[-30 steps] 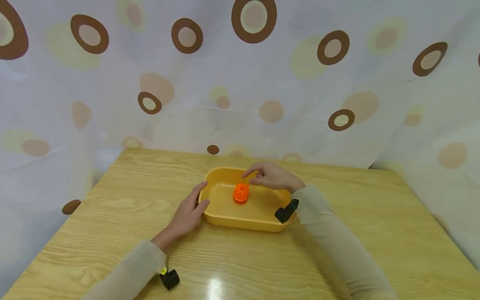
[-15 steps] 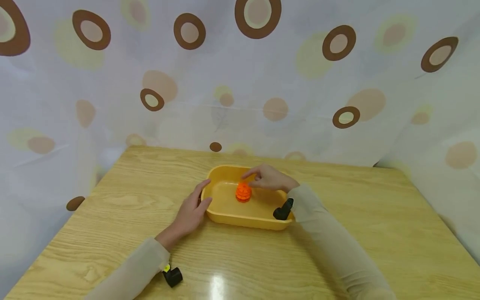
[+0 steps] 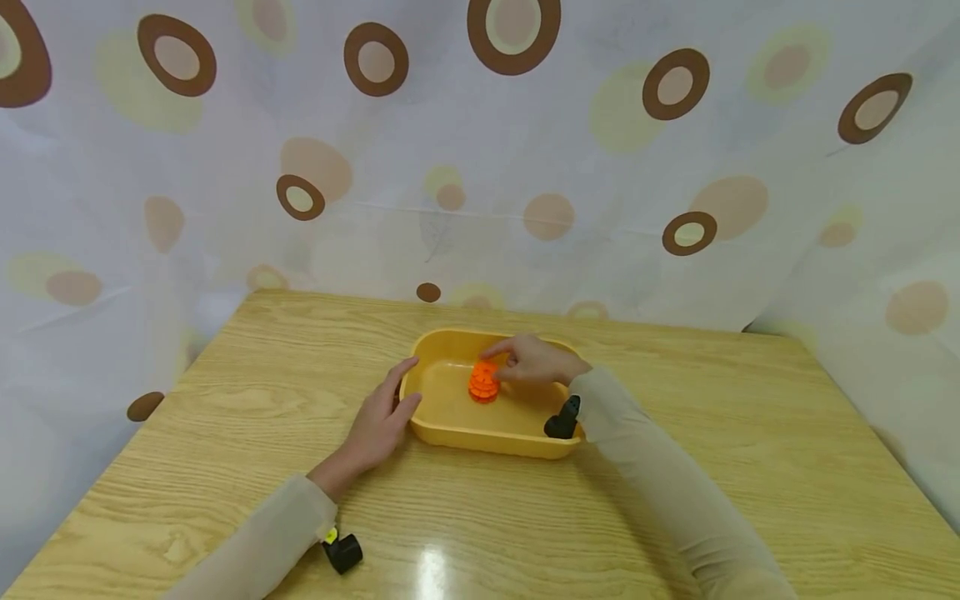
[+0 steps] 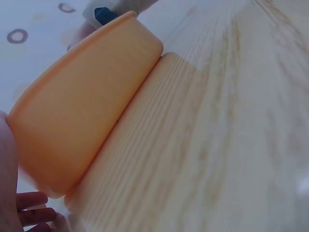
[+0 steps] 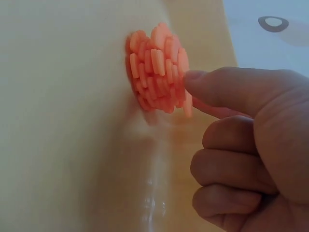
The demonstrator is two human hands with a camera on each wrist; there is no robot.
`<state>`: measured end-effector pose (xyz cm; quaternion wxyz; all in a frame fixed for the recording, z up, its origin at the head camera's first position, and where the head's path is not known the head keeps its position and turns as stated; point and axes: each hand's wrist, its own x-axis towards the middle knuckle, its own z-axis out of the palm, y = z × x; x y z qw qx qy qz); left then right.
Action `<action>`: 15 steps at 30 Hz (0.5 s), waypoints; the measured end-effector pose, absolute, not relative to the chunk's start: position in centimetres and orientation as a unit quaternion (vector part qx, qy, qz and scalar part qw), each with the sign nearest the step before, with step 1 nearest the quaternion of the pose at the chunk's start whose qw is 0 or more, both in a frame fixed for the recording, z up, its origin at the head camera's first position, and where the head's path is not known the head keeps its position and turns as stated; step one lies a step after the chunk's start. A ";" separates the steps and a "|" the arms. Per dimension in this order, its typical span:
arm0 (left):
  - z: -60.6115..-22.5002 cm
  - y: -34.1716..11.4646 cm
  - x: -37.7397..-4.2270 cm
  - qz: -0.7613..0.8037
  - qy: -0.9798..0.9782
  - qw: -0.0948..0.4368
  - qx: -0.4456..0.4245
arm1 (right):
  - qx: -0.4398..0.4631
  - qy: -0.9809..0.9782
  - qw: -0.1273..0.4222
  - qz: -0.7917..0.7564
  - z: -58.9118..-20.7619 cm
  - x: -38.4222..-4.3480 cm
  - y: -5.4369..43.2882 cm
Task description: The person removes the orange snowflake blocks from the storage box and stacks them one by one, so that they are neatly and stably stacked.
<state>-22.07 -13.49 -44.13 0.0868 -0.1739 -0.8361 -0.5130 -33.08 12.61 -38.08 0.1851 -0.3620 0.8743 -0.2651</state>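
Observation:
A stack of orange notched plastic discs (image 3: 483,383) stands on the floor of a yellow plastic tray (image 3: 480,440). At the top of the stack, my right hand (image 3: 536,360) pinches the uppermost disc (image 5: 187,84) between thumb and index finger; its other fingers are curled in toward the palm. My left hand (image 3: 378,421) holds the tray's left end, thumb and index finger over the rim. Seen in the left wrist view, further fingers (image 4: 36,208) of that hand lie curled by the tray's lower end. Much of the index finger is hidden in the right wrist view.
The tray stands on a wood-grain table (image 3: 247,400). A pale curtain (image 3: 480,167) with brown ring patterns hangs behind and beside it. Black wrist devices sit at both sleeves; the right one (image 3: 562,419) hangs over the tray's right end.
My right hand has come down slightly onto the top of the disc stack, its thumb and finger now at the uppermost disc. The left hand keeps its place on the tray.

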 end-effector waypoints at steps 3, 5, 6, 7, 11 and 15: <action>-44.2 -13.5 -22.1 -0.512 -0.837 0.087 -0.174 | -0.350 0.881 0.188 -0.259 -38.1 -33.0 12.5; -44.2 -13.5 -22.1 -0.509 -0.839 0.087 -0.174 | -0.340 0.884 0.192 -0.257 -38.2 -33.0 12.4; -44.2 -13.5 -22.1 -0.506 -0.840 0.088 -0.173 | -0.338 0.885 0.192 -0.256 -38.2 -33.0 12.4; -44.2 -13.5 -22.1 -0.504 -0.842 0.088 -0.172 | -0.335 0.886 0.192 -0.255 -38.2 -32.9 12.3; -44.2 -13.5 -22.2 -0.501 -0.843 0.092 -0.174 | -0.332 0.889 0.188 -0.254 -38.2 -32.9 12.2; -44.3 -13.5 -22.2 -0.503 -0.841 0.093 -0.174 | -0.333 0.889 0.183 -0.255 -38.1 -32.9 12.2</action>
